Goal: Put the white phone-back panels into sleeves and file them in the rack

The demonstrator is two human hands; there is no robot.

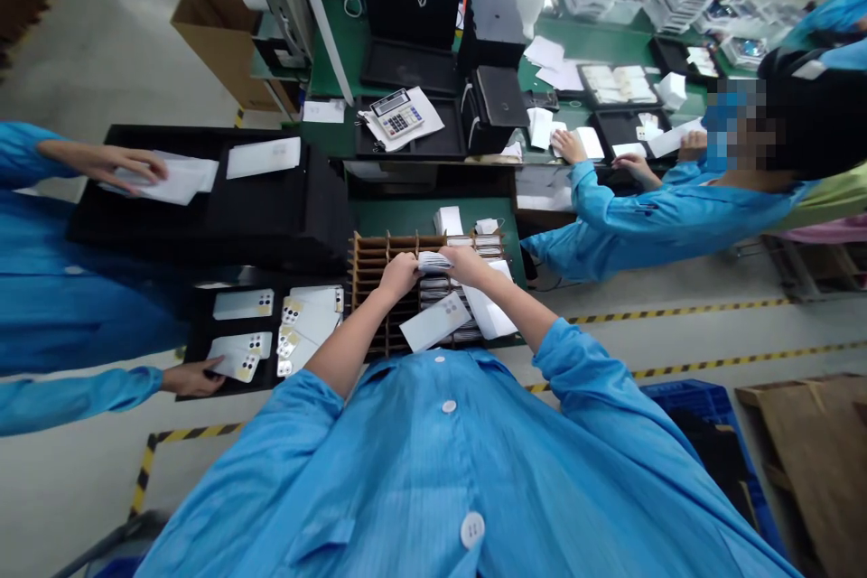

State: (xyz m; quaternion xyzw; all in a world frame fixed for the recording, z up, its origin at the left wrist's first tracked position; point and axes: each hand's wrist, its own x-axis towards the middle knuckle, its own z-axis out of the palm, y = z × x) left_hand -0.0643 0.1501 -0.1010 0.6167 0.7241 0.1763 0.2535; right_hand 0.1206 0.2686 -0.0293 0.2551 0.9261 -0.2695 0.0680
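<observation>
My left hand [401, 275] and my right hand [466, 265] are closed on opposite ends of a small stack of thin white pieces [434, 262]. They hold it over a brown divided box [369, 255] with narrow slots. Slots on its right side hold several similar white pieces; those at the left look dark. Just below my hands, a pale phone back panel [433, 323] with camera holes lies tilted across the box. To its right, white sheets [493, 312] rest on the box, partly behind my right forearm.
At left, a co-worker's hand [193, 377] touches phone back panels in a black tray; the other rests on white sheets [180, 179]. Another co-worker [677, 217] handles white pieces at right. A calculator [398, 116] and a black box [498, 99] stand ahead.
</observation>
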